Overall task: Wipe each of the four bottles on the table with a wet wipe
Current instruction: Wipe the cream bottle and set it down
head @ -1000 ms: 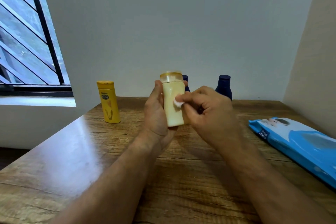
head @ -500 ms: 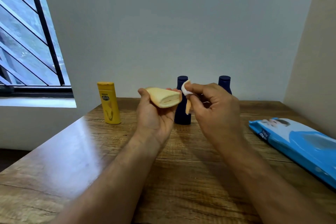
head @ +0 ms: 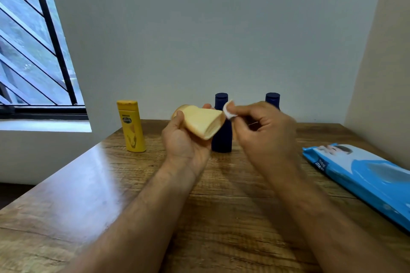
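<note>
A brown wood-grain table point(head: 88, 195) stands against a plain pale grey wall point(head: 210, 29), its left part glossy with reflected daylight. A beige side wall point(head: 381, 62) meets it on the right. At left, a window with black slanted bars point(head: 33, 40) sits above a white sill point(head: 44, 125).

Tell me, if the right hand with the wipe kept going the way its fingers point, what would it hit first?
Probably the cream bottle held by the left hand; the right hand pinches the wipe just beside its base.

Lit softly by daylight from the window point(head: 33, 51) at far left; glared pale across the worktop point(head: 93, 175); blurred slightly at the right hand point(head: 264, 131); bowed at the edges.
</note>
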Demonstrator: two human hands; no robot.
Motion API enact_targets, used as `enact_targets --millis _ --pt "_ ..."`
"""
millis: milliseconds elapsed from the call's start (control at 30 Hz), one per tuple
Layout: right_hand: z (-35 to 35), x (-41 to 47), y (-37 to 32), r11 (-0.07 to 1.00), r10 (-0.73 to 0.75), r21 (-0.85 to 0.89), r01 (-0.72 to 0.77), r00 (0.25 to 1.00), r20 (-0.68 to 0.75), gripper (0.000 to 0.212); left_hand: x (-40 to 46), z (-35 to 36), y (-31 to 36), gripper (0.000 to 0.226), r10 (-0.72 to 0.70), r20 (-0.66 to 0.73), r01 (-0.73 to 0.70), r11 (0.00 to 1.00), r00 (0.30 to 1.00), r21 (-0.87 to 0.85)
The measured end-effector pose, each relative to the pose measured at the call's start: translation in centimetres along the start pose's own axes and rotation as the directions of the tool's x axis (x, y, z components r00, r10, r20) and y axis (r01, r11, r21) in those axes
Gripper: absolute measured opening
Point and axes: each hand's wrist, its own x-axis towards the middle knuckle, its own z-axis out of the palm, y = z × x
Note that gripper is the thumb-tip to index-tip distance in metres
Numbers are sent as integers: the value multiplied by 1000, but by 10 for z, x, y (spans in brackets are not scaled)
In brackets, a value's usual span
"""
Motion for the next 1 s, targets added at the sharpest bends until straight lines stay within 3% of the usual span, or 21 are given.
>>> enact_targets --millis 67,233,433,567,667,800,867,1000 --pt "-4 3 1 998 42 45 -42 999 -18 20 -3 -2 3 47 -29 56 29 1000 998 -4" --pt "2 -2 -2 992 54 94 -79 969 241 23 -7 0 4 44 -55 147 32 988 988 154" --pt "0 0 -4 982 87 152 -111 984 156 21 -8 1 -3 61 -15 169 -43 941 986 335" --pt "3 -3 -5 988 54 133 -73 988 145 20 -10 0 -7 58 -38 284 -105 875 958 473" --pt "3 -3 -4 994 4 109 -23 985 170 17 -13 -1 -7 52 -69 337 -86 901 939 425" --pt "2 -6 -2 996 -75 75 55 950 302 20 -9 -2 0 61 -27 324 -76 951 946 300" --pt "3 -6 -2 995 -103 24 100 958 267 21 -9 -2 -1 59 -18 332 -100 938 943 333" --pt "0 -3 -2 995 -88 -44 90 995 45 21 -12 0 -8 55 -23 332 -145 869 943 473"
